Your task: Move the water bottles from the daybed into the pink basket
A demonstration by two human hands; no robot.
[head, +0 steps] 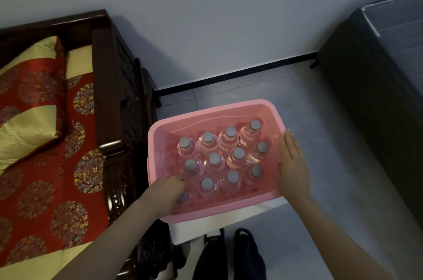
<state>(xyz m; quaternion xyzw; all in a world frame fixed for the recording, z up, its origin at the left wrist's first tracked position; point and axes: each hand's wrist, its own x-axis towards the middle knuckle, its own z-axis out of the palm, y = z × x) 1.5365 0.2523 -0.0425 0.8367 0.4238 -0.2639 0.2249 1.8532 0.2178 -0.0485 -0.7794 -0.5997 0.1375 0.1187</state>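
Observation:
The pink basket [212,110] stands on a white stool beside the daybed [75,165]. Several clear water bottles [214,160] with grey caps stand upright inside it in rows. My left hand [169,192] reaches into the basket's near left corner, fingers curled around a water bottle [183,197] whose grey cap shows under my fingers. My right hand [293,165] lies flat and open against the basket's right rim. No bottles are visible on the daybed's red and gold cover.
A red and gold cushion [27,105] lies on the daybed, whose dark carved wooden armrest [109,87] stands between it and the basket. A dark grey cabinet [375,87] fills the right side. Grey floor tiles [320,133] surround the stool. My shoes [247,254] show below.

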